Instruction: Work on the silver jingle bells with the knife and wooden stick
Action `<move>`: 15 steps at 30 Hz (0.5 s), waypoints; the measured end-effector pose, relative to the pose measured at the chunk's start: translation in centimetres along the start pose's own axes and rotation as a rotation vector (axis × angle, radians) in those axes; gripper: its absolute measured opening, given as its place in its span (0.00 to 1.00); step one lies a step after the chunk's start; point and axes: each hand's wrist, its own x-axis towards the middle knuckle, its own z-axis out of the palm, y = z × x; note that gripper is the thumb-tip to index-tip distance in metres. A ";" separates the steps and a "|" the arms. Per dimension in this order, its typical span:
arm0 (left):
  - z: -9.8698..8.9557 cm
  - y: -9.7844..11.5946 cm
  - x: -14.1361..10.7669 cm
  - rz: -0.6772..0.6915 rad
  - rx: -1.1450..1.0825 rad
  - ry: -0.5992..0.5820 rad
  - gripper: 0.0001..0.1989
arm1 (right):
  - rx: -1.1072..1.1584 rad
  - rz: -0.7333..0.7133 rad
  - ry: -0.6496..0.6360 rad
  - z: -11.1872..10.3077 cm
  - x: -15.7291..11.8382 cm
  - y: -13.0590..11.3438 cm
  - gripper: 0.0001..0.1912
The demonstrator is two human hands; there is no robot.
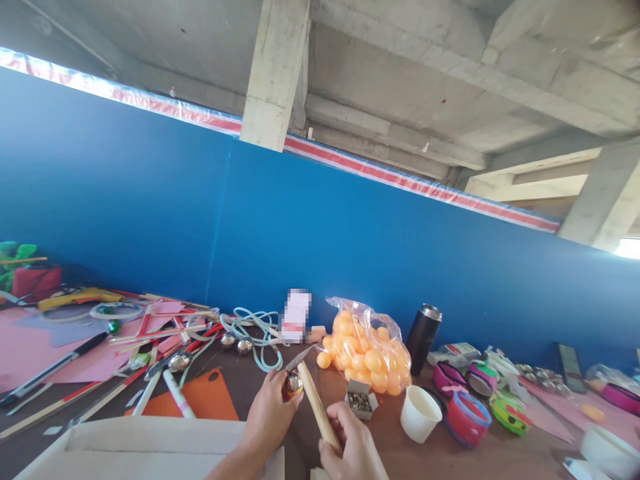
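My right hand (350,440) is closed around the wooden handle (317,407) of what looks like a hammer. A tapered grey metal piece (300,358) crosses the handle's far end, close to my left fingertips. In my left hand (270,413) is a small shiny metal ball (294,382) with some orange at its lower edge; the fingers hide part of it. Right of the handle stands a small open box (361,400) of tiny metal pieces. Behind it lies a clear plastic bag (367,343) full of orange balls, with one loose orange ball (324,360) beside it.
A white paper cup (421,413), a black bottle (424,339) and colourful bands (467,419) stand to the right. Sticks, a black pen (55,369), an orange sheet (200,399) and pale tubing (260,337) clutter the left. A blue partition (350,233) rises behind the table.
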 end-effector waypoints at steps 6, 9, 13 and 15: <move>-0.3 0.5 -0.2 -0.005 0.002 -0.017 0.07 | -0.023 0.015 0.012 0.1 0.0 0.2 0.10; -0.3 0.5 -0.2 -0.007 -0.013 -0.031 0.09 | -0.028 0.020 0.031 0.4 0.1 0.6 0.11; 0.0 0.1 0.0 0.007 -0.011 -0.035 0.11 | -0.028 0.039 0.029 0.8 0.2 1.1 0.12; 0.2 -0.2 0.1 0.006 -0.004 -0.031 0.12 | -0.027 0.051 0.026 1.0 0.2 1.3 0.12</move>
